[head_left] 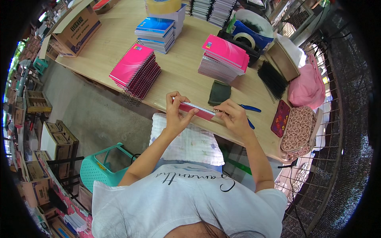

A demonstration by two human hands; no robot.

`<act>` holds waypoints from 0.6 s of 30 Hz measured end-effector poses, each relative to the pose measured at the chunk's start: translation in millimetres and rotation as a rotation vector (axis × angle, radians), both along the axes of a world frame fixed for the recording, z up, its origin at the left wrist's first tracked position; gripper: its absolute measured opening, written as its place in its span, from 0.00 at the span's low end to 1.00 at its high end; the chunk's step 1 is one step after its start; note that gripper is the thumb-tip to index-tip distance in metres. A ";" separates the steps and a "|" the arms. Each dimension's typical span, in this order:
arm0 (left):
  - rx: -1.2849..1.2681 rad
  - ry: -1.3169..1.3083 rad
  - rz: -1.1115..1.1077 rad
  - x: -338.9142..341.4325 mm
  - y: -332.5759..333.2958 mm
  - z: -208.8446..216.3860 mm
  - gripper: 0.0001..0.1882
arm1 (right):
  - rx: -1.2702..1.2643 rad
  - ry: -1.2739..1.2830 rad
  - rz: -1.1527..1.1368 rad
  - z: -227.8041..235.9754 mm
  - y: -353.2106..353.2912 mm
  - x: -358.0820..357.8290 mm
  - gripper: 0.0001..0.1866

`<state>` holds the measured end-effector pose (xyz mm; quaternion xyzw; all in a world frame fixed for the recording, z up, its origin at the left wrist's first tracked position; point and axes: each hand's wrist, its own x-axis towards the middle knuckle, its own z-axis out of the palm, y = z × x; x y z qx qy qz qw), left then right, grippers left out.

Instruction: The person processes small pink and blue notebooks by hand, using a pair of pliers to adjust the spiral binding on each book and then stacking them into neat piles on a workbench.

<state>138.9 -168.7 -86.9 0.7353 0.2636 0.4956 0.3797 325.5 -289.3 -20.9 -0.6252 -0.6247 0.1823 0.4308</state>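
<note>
My left hand (179, 114) grips one end of a small pink-covered memo notebook (197, 110), held edge-up at the table's front edge with fingers behind and thumb in front. At the notebook's other end, my right hand (233, 117) pinches a short piece of spiral wire (216, 111) against the edge; how far the wire runs through the holes is too small to tell. Beside my right hand lie blue-handled pliers (251, 108), partly hidden by it. A dark green folded cloth (219, 92) rests just beyond the notebook.
Left stands a stack of spiral-bound pink notebooks (134, 67); right, a pink stack without visible coils (223, 59). Blue notebooks (155, 33) sit farther back. Black wire coils (272, 79), a patterned pouch (298, 129) and a pink bag (306, 87) line the right; a cardboard box (77, 29) stands far left.
</note>
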 end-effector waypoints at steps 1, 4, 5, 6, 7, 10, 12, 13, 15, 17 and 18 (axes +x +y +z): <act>-0.001 -0.010 0.010 0.8 -0.9 0.9 0.20 | 0.007 0.000 -0.003 2.7 -0.7 -1.3 0.09; 0.009 0.018 0.048 1.4 -0.6 -1.9 0.20 | -0.023 -0.002 0.002 3.3 -2.8 -1.5 0.10; 0.014 0.018 0.063 1.4 -1.1 -1.9 0.20 | -0.041 -0.004 0.006 3.1 -3.5 -1.3 0.10; 0.019 0.018 0.079 1.4 -1.8 -1.9 0.20 | -0.006 -0.042 0.001 4.3 -3.7 -2.5 0.10; 0.023 0.018 0.094 1.3 -2.4 -2.0 0.20 | 0.029 -0.080 -0.004 6.6 -3.6 -4.7 0.10; -0.017 0.004 0.084 1.2 -3.3 -5.2 0.21 | 0.200 -0.331 -0.073 1.2 -0.7 -4.3 0.10; -0.014 0.011 0.067 0.2 -2.1 -6.1 0.19 | 0.282 -0.437 -0.121 -3.2 2.3 -3.7 0.11; -0.012 0.014 0.060 -0.3 -1.4 -6.3 0.19 | 0.297 -0.437 -0.137 -4.2 3.6 -4.3 0.11; 0.002 0.008 0.054 -0.5 -1.0 -7.0 0.18 | 0.308 -0.442 -0.138 -4.3 5.3 -4.7 0.12; 0.017 0.011 0.067 -1.5 0.1 -6.7 0.18 | 0.299 -0.454 -0.109 -3.2 5.8 -2.8 0.12; 0.023 0.017 0.080 -1.3 0.8 -6.5 0.18 | 0.286 -0.426 -0.078 -2.9 5.0 -0.9 0.11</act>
